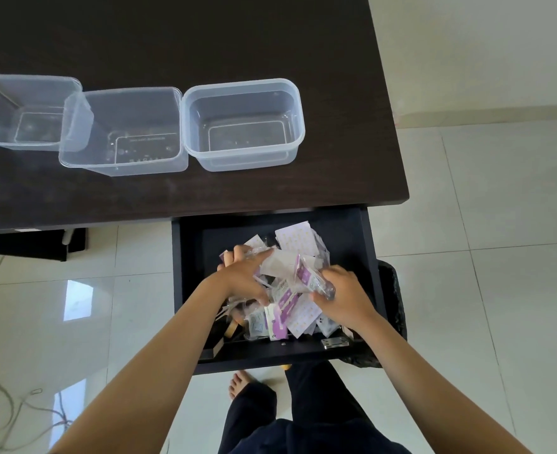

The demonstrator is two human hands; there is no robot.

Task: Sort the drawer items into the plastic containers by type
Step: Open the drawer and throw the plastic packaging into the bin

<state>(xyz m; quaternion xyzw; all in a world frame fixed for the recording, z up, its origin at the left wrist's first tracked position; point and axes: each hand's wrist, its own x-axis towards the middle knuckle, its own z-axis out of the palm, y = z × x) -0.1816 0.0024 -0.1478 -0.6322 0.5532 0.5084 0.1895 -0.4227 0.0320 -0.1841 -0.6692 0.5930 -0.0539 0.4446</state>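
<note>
Our left hand and right hand each grip light, crinkly, slippery packets in the drawer; pinch edges.

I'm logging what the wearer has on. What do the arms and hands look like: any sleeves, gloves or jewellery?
Both forearms are bare up to the frame edge, with no sleeves showing. The left hand and right hand wear no gloves; no rings, watch or bracelets show. Dark trousers appear below.
</note>
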